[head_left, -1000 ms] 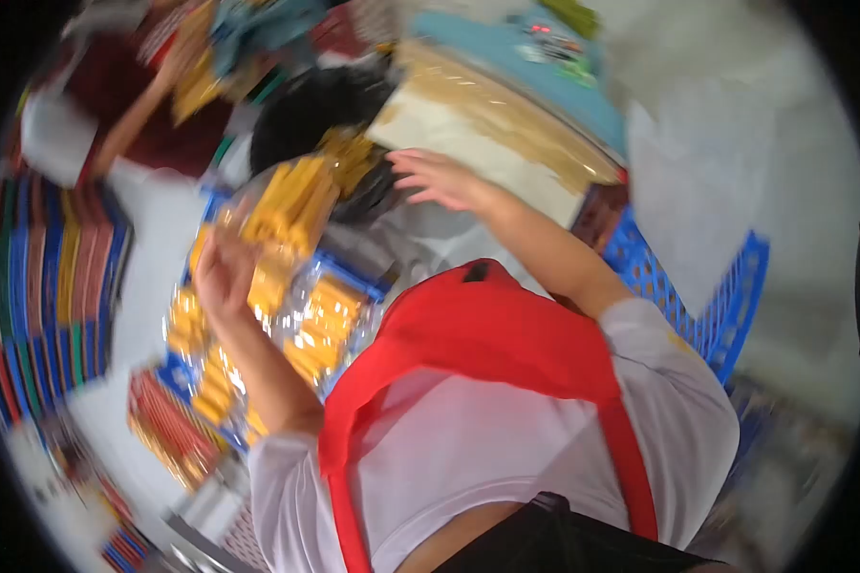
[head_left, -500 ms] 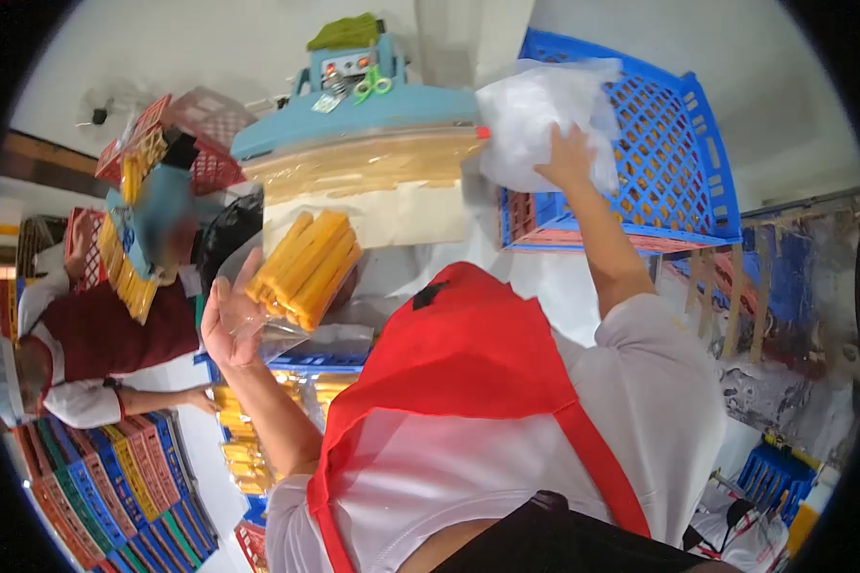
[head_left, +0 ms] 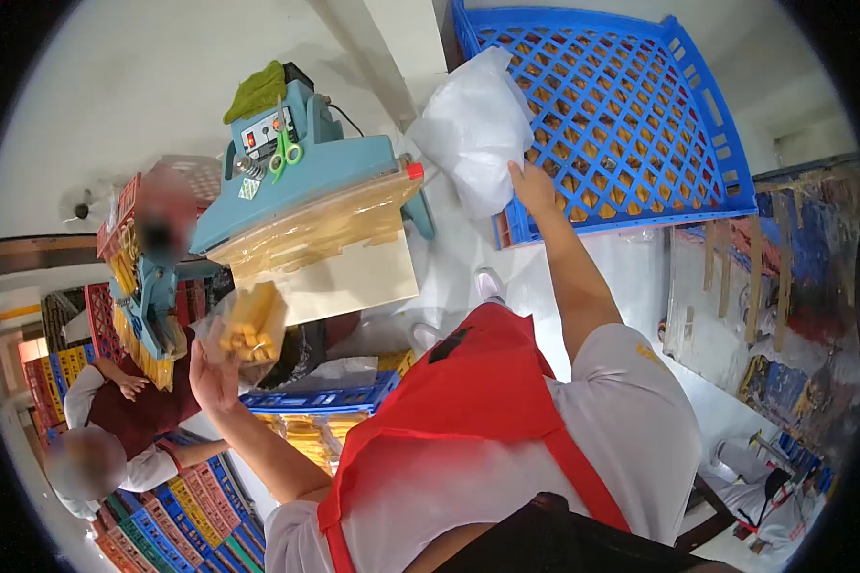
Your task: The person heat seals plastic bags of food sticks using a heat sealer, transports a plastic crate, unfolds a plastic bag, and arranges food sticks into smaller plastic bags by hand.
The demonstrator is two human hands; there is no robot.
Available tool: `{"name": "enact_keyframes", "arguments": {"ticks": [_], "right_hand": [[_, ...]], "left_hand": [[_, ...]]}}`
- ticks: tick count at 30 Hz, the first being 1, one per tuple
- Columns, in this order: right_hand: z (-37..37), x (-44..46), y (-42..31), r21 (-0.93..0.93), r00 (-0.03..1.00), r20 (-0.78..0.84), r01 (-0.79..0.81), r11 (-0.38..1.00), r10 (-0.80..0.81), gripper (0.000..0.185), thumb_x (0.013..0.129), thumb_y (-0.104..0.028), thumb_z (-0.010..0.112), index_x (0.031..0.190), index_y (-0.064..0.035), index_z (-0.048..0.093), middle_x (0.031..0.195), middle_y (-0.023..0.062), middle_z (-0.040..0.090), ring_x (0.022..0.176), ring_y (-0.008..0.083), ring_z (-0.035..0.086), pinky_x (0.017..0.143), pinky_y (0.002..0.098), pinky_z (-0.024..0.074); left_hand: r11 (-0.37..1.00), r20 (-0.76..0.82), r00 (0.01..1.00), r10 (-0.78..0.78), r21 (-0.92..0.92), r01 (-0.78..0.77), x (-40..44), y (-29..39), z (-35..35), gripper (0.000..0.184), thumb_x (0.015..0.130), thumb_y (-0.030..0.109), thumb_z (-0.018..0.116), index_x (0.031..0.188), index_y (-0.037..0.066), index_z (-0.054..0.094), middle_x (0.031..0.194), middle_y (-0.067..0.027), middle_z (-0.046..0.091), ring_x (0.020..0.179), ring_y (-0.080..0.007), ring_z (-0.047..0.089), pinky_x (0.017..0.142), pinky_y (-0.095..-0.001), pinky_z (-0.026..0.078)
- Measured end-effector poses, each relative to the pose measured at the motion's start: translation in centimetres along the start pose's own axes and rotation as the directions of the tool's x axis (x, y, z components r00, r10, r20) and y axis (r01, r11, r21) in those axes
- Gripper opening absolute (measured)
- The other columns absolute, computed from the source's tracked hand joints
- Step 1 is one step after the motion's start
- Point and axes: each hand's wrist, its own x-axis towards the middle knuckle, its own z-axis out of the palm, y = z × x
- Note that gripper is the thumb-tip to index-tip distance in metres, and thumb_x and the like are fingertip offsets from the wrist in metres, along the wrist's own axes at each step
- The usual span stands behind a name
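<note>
Left hand: the left hand (head_left: 216, 380) has its fingers closed around the near, left-hand end of a clear bag; exact finger placement partly hidden behind plastic.
Bag of yellow sticks: clear plastic bag of yellow sticks (head_left: 255, 323) held up in the left hand, tilted, stick ends toward the camera; in front of the sealer's board, on its left side.
Right hand: the right hand (head_left: 533, 188) reaches forward, fingertips at the right edge of the white plastic; cannot tell whether they pinch it or only touch.
White plastic: crumpled white plastic bags (head_left: 478, 129) at the left side of the blue crate, overlapping its edge.
Blue crate: lattice-walled blue plastic crate (head_left: 583, 15), brownish-yellow pieces visible through the openings.
Sealer: teal bag sealer (head_left: 301, 186), tan strip along its front edge, pale board (head_left: 368, 277) below that.
On sealer: green-handled scissors (head_left: 286, 158) and a green cloth (head_left: 254, 94).
Lower crate: second blue crate (head_left: 327, 400) below the left hand, yellow packs (head_left: 306, 441) in it.
Wearer: red apron (head_left: 468, 392) over a white shirt (head_left: 631, 406).
Co-worker: person in maroon and white (head_left: 148, 401) at left, one forearm extended above stacked colored crates (head_left: 186, 506).
</note>
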Motion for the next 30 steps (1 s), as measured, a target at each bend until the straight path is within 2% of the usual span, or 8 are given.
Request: {"name": "enact_keyframes", "arguments": {"ticks": [3, 5, 9, 13, 17, 23, 25, 30], "right_hand": [[-2.3, 0.0, -1.6, 0.231, 0.99, -0.028, -0.13, 0.964, 0.14, 0.044, 0.08, -0.032, 0.049, 0.097, 0.0081, 0.052, 0.087, 0.0159, 0.059, 0.079, 0.0253, 0.058, 0.069, 0.0333, 0.0452], [-5.2, -0.2, -3.0, 0.935, 0.964, 0.145, -0.207, 0.288, 0.222, 0.04, 0.082, -0.03, 0.046, 0.101, 0.0047, 0.052, 0.097, 0.0123, 0.058, 0.084, 0.0258, 0.057, 0.073, 0.0379, 0.0449], [-10.5, 1.1, -1.7, 0.91, 0.979, 0.202, -0.177, -0.375, 0.027, 0.038, 0.085, -0.024, 0.045, 0.115, -0.0007, 0.042, 0.114, 0.0109, 0.05, 0.101, 0.0231, 0.05, 0.086, 0.0372, 0.0395], [-15.9, 0.4, -0.9, 0.833, 0.98, 0.175, -0.198, -0.517, -0.094, 0.043, 0.085, -0.025, 0.045, 0.119, -0.0015, 0.038, 0.119, 0.0122, 0.045, 0.11, 0.0249, 0.043, 0.095, 0.0385, 0.0306], [-20.2, -1.1, -1.3, 0.859, 0.988, 0.024, -0.099, -0.503, -0.152, 0.043, 0.084, -0.025, 0.047, 0.119, 0.0, 0.038, 0.119, 0.0126, 0.045, 0.111, 0.0258, 0.042, 0.095, 0.0383, 0.0307], [-25.5, -3.6, -4.4, 0.881, 0.994, -0.095, 0.06, -0.469, -0.051, 0.041, 0.085, -0.027, 0.045, 0.117, -0.0019, 0.041, 0.116, 0.0116, 0.048, 0.108, 0.0249, 0.046, 0.09, 0.0397, 0.0363], [-27.1, -5.4, -6.9, 0.876, 0.987, -0.113, 0.044, -0.48, -0.116, 0.041, 0.083, -0.025, 0.048, 0.116, -0.0019, 0.041, 0.115, 0.0114, 0.049, 0.107, 0.0249, 0.046, 0.09, 0.0398, 0.0368], [-27.9, -8.7, -12.8, 0.905, 0.978, -0.125, 0.043, -0.423, -0.169, 0.038, 0.081, -0.022, 0.052, 0.113, -0.0022, 0.045, 0.11, 0.0111, 0.052, 0.102, 0.0257, 0.05, 0.087, 0.0394, 0.0398]], "left_hand": [[0.925, -0.137, 0.968, 0.21, 0.348, -0.151, 1.7, -1.8, 0.5, 0.021, 0.085, 0.022, 0.043, 0.096, 0.006, 0.052, 0.11, -0.0099, 0.051, 0.103, -0.0212, 0.046, 0.084, -0.0358, 0.035], [0.797, -0.234, 0.937, 0.261, 0.599, -0.073, 3.4, -4.0, 1.3, 0.021, 0.083, 0.019, 0.045, 0.095, 0.004, 0.053, 0.106, -0.0094, 0.051, 0.1, -0.0174, 0.046, 0.082, -0.0307, 0.035], [0.554, -0.075, 0.882, 0.466, 0.802, -0.225, 7.6, -11.3, 4.0, 0.02, 0.08, 0.015, 0.049, 0.092, 0.0, 0.054, 0.104, -0.0143, 0.052, 0.1, -0.0236, 0.045, 0.086, -0.034, 0.033], [-0.205, 0.298, 0.905, 0.303, 0.948, -0.244, 10.0, -15.7, 7.4, 0.025, 0.078, 0.016, 0.048, 0.092, -0.004, 0.055, 0.113, -0.0228, 0.046, 0.11, -0.0379, 0.038, 0.094, -0.0418, 0.028], [-0.338, 0.195, 0.888, 0.416, 0.94, -0.048, 11.2, -18.1, 9.0, 0.03, 0.075, 0.024, 0.051, 0.096, 0.004, 0.056, 0.125, -0.0172, 0.036, 0.117, -0.0404, 0.029, 0.089, -0.0578, 0.025], [-0.274, 0.151, 0.923, 0.354, 0.96, -0.052, 10.1, -16.1, 10.6, 0.045, 0.071, 0.035, 0.058, 0.106, 0.008, 0.052, 0.128, -0.0162, 0.032, 0.117, -0.0428, 0.026, 0.091, -0.058, 0.023], [-0.155, 0.427, 0.785, 0.449, 0.903, -0.402, 10.4, -14.8, 11.0, 0.052, 0.07, 0.032, 0.063, 0.112, 0.007, 0.047, 0.129, -0.0179, 0.031, 0.119, -0.0398, 0.026, 0.095, -0.0496, 0.024], [0.641, 0.634, 0.763, 0.126, 0.535, -0.55, 9.5, -11.0, 19.4, 0.071, 0.075, 0.024, 0.061, 0.131, 0.006, 0.021, 0.133, -0.0176, 0.023, 0.124, -0.0256, 0.023, 0.097, -0.0404, 0.024]]}}
